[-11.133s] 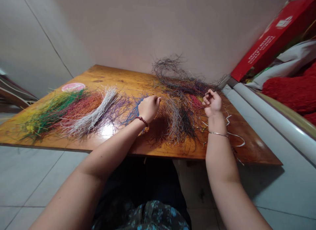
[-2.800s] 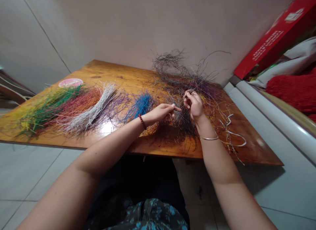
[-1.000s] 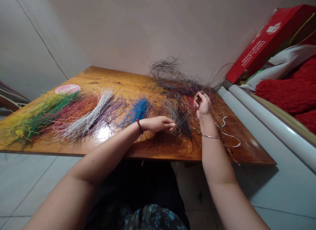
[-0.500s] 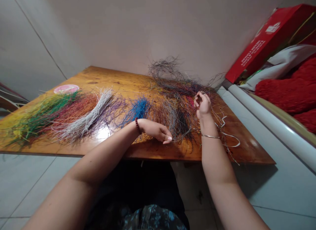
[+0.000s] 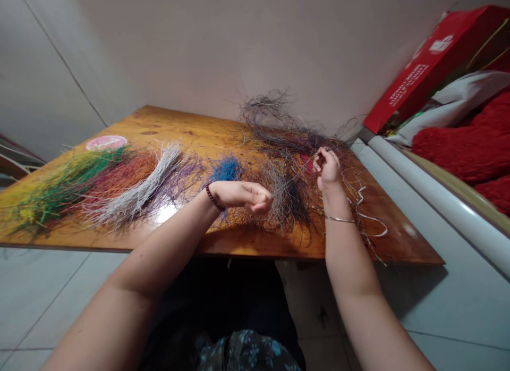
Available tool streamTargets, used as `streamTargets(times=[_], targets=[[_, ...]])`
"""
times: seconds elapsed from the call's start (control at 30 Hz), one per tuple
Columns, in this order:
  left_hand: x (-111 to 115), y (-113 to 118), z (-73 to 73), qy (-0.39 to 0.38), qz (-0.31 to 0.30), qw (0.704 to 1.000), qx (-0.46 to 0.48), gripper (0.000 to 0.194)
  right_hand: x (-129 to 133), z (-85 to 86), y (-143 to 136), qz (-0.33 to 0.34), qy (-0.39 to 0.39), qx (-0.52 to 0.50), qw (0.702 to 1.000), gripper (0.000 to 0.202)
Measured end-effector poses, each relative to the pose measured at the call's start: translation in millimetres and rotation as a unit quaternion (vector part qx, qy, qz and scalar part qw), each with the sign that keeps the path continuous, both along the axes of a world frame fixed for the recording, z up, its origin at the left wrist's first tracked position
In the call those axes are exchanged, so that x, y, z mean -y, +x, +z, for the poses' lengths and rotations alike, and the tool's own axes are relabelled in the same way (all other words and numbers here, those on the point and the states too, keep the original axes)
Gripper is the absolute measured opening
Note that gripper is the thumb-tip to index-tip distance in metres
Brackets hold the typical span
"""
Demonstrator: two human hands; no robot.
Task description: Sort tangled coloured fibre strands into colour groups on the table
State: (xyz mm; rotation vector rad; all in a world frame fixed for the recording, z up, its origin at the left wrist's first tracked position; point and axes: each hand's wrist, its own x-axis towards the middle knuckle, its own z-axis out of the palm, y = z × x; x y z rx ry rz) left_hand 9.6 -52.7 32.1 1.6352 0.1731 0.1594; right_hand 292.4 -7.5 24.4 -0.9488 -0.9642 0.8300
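Observation:
My left hand [image 5: 247, 196], with a dark red bead bracelet at the wrist, is raised over the near middle of the table. Its fingers are pressed together; what they hold, if anything, is too fine to see. Just beyond its fingertips lies a bundle of grey wire-like strands [image 5: 281, 193], and behind the hand a blue bundle [image 5: 226, 168]. My right hand [image 5: 328, 166] has curled fingers at the edge of a tangled heap of mixed dark strands [image 5: 285, 131]. What is between those fingers cannot be made out. Some pink strands [image 5: 306, 162] show beside them.
On the wooden table [image 5: 191, 127], green strands [image 5: 85, 171], orange strands [image 5: 131, 171], a white bundle [image 5: 153, 182] and purple strands [image 5: 179, 179] lie leftward. A pink disc [image 5: 107, 143] is behind them. A white strip [image 5: 374, 217] lies right. A red box [image 5: 430, 68] stands beyond.
My left hand has risen and moved slightly away from me and left, off the near side of the grey strands. Its fingers are more tightly closed. My right hand has barely moved.

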Motion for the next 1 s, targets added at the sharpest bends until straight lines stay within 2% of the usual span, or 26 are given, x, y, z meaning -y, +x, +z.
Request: streamTargets(times=[0.17, 0.27, 0.37, 0.53, 0.63, 0.73, 0.83, 0.9, 1.0], targets=[[-0.2, -10.9, -1.4, -0.079, 0.081, 0.989, 0.092, 0.063, -0.8, -1.7, 0.0, 0.003, 0.005, -0.001, 1.0, 0.018], [-0.4, -13.2, 2.5, -0.129, 0.176, 0.971, 0.098, 0.063, -0.5, -1.6, 0.2, 0.006, 0.005, 0.01, 1.0, 0.021], [-2.1, -11.7, 8.0, -0.164, 0.264, 0.945, 0.096, 0.054, -0.2, -1.1, 0.7, 0.008, 0.002, 0.013, 1.0, 0.022], [-11.6, -1.2, 7.0, -0.166, 0.286, 0.929, 0.167, 0.036, -0.5, -1.2, 1.8, 0.007, 0.007, 0.006, 1.0, 0.02], [-21.1, 4.7, -0.7, -0.152, 0.375, 0.899, 0.166, 0.032, -0.6, -1.2, 1.9, 0.005, 0.007, 0.002, 1.0, 0.02], [-30.3, 7.4, -9.8, -0.114, 0.511, 0.841, 0.136, 0.031, -0.5, -0.6, 1.6, -0.001, 0.0, 0.001, 1.0, 0.02], [-37.7, 9.1, -19.3, -0.053, 0.596, 0.797, 0.087, 0.032, -0.3, -0.1, 1.5, -0.001, -0.001, 0.003, 1.0, 0.023], [-41.1, 11.1, -25.3, 0.0, 0.611, 0.791, 0.044, 0.033, -0.1, 0.2, 1.5, 0.001, 0.0, 0.008, 1.0, 0.024], [-42.0, 14.8, -32.1, 0.063, 0.568, 0.819, -0.036, 0.037, 0.0, 0.4, 1.3, 0.002, -0.001, 0.011, 1.0, 0.024]])
